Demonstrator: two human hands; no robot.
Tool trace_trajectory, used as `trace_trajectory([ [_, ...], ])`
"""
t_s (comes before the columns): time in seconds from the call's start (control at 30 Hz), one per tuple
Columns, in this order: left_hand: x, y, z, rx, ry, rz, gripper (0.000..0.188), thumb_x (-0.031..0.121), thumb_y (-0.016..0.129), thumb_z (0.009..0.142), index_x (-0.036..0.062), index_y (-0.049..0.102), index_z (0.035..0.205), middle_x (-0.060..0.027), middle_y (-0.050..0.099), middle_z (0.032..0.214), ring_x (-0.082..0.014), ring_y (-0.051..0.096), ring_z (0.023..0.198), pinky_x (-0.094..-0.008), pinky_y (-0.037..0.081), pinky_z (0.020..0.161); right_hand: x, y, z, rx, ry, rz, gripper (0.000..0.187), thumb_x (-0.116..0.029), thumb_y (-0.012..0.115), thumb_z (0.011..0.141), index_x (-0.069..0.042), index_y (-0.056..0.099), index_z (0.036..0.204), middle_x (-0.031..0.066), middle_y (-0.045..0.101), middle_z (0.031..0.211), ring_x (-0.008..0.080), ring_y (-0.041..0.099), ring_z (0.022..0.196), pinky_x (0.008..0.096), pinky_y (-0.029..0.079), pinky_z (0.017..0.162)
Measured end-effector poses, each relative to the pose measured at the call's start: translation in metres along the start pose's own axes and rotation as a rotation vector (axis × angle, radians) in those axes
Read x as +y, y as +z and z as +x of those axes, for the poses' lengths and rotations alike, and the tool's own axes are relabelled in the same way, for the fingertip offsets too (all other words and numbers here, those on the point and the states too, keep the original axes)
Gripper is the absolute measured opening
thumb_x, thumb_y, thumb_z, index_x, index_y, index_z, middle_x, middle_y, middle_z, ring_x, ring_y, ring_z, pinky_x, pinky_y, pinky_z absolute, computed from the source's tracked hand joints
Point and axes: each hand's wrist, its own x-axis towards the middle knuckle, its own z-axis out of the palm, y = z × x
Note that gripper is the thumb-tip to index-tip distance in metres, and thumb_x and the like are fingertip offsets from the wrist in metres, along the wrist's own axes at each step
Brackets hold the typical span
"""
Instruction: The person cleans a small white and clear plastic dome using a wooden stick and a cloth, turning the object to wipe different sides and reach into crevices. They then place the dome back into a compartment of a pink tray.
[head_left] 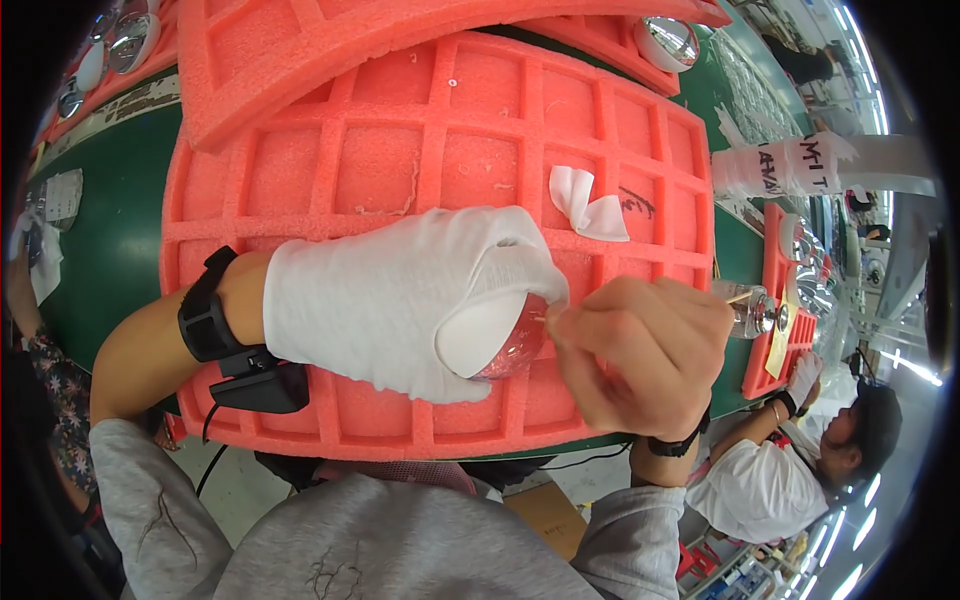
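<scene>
My left hand [400, 295], in a white cloth glove, is wrapped around a rounded piece with a smooth white part [478, 335] and a clear, glossy dome [522, 340] through which the red foam shows. Bare and pinched, my right hand [645, 345] has its fingertips at the right edge of the dome. Whatever sits between those fingertips is too small to make out. Both hands are above a red foam tray [480, 165] divided into square compartments. Beyond them, a folded white cloth [588, 205] lies on the tray's dividers.
Another foam tray [300, 70] overlaps the far side. Shiny domed pieces [668, 43] rest at the back. To the right stand a clear glass bottle [748, 310] and a smaller foam tray [765, 360] on the green table [105, 245]. A co-worker [780, 465] sits at the right.
</scene>
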Motion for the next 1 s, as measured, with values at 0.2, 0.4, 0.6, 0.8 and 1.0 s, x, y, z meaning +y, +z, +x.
trace_trajectory([
  [0.2,-0.003,0.003,-0.001,-0.015,-0.010,0.009,0.059,0.007,0.086,0.065,0.0078,0.058,0.117,-0.0114,0.062,0.111,-0.0326,0.060,0.100,-0.0419,0.054,0.081,-0.001,0.000,0.002,0.020,0.013,-0.055,0.021,0.002,0.079,0.062,-0.008,0.067,0.076,0.0024,0.064,0.067,0.0161,0.057,0.049,0.0274,0.038,0.044],
  [0.4,0.001,-0.002,0.002,-0.036,-0.027,0.025,0.059,0.005,0.086,0.065,0.0084,0.058,0.118,-0.0103,0.063,0.110,-0.0325,0.061,0.100,-0.0415,0.054,0.081,-0.002,0.001,-0.001,0.017,-0.001,-0.035,0.020,0.001,0.080,0.063,-0.007,0.066,0.074,0.0023,0.063,0.066,0.0166,0.057,0.049,0.0275,0.038,0.045],
  [0.6,-0.004,0.004,-0.001,-0.016,-0.007,-0.008,0.059,0.006,0.085,0.066,0.0089,0.058,0.118,-0.0099,0.063,0.110,-0.0323,0.061,0.100,-0.0417,0.054,0.081,-0.007,0.000,0.004,0.024,0.036,-0.094,0.019,0.001,0.079,0.062,-0.008,0.066,0.073,0.0023,0.063,0.064,0.0171,0.058,0.050,0.0287,0.040,0.045],
  [0.8,0.000,-0.002,0.001,-0.005,-0.008,-0.002,0.058,0.006,0.085,0.066,0.0089,0.059,0.117,-0.0095,0.064,0.108,-0.0323,0.061,0.099,-0.0417,0.054,0.081,-0.004,0.001,-0.001,0.006,0.023,-0.034,0.019,0.002,0.079,0.062,-0.007,0.066,0.073,0.0025,0.063,0.064,0.0174,0.058,0.050,0.0284,0.041,0.045],
  [1.0,-0.004,0.005,0.002,-0.005,-0.009,-0.011,0.053,0.007,0.085,0.066,0.0088,0.060,0.113,-0.0090,0.064,0.107,-0.0318,0.061,0.099,-0.0411,0.053,0.080,0.001,0.004,0.001,0.059,0.002,-0.048,0.019,0.003,0.078,0.060,-0.006,0.067,0.074,0.0022,0.062,0.063,0.0165,0.057,0.049,0.0273,0.040,0.044],
])
